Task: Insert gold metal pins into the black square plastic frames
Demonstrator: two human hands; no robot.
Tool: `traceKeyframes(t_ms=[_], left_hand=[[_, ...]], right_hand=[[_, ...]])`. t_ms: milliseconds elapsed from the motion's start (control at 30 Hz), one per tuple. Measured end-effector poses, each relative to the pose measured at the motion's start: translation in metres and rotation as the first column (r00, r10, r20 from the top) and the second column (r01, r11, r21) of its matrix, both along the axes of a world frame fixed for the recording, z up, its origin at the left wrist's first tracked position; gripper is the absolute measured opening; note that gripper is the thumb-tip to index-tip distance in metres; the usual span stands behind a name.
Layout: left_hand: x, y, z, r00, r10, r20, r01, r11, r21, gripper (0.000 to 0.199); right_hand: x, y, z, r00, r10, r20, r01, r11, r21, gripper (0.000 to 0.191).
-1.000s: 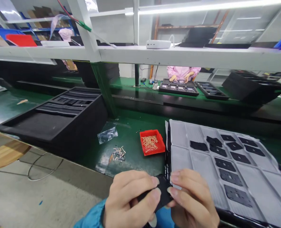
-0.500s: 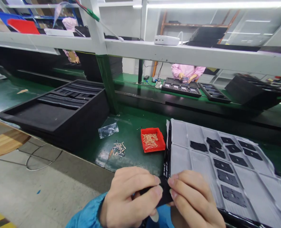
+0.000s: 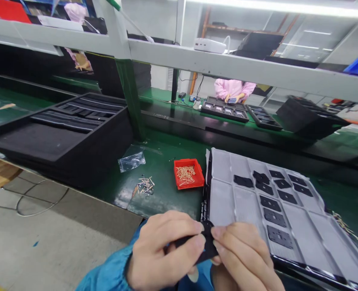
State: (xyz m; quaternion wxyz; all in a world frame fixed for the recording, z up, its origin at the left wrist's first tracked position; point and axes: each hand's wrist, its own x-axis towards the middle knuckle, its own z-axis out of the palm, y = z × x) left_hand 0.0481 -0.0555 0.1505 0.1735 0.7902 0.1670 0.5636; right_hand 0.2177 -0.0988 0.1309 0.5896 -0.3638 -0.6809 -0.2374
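Observation:
My left hand and my right hand both pinch a flat black pad at the bench's near edge, and the fingers hide much of it. Just beyond my right hand lies a black-framed tray lined with grey-white sheet, holding several black perforated pads like it. A small red bin of brass pins stands beyond my hands, with loose pins to its left on the green bench top.
A clear plastic bag lies near the loose pins. A large black foam tray fills the bench to the left. Beyond a white shelf, a person in a pink sleeve handles something over black trays. Concrete floor lies below left.
The whole scene has shifted left and up as my head turned. Both hands still hold the black pad, which has tilted slightly between my fingers.

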Motion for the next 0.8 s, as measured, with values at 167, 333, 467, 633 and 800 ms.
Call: traceKeyframes(t_ms=[167, 333, 467, 633, 800], left_hand=[[-0.011, -0.004, 0.007, 0.996, 0.046, -0.073, -0.043, 0.998, 0.052, 0.011], [-0.008, -0.001, 0.006, 0.997, 0.005, -0.077, -0.005, 1.000, 0.000, 0.010], [0.002, -0.001, 0.008, 0.997, -0.053, -0.057, 0.046, 0.991, -0.128, 0.010], [-0.002, -0.001, 0.013, 0.994, 0.060, -0.096, -0.072, 0.990, -0.122, 0.007], [-0.004, 0.006, 0.020, 0.986, 0.034, -0.162, -0.050, 0.994, -0.096, 0.010]], right_hand=[[-0.006, 0.012, -0.002, 0.989, 0.053, -0.137, -0.040, 0.995, 0.091, 0.023], [-0.007, 0.012, -0.002, 0.983, 0.088, -0.160, -0.065, 0.988, 0.143, 0.029], [0.004, 0.004, -0.001, 0.998, 0.047, -0.042, -0.044, 0.996, 0.074, 0.030], [0.004, 0.011, 0.001, 0.994, 0.081, -0.079, -0.077, 0.995, 0.057, 0.030], [0.002, 0.018, -0.001, 0.992, 0.068, -0.110, -0.066, 0.998, 0.021, 0.030]])
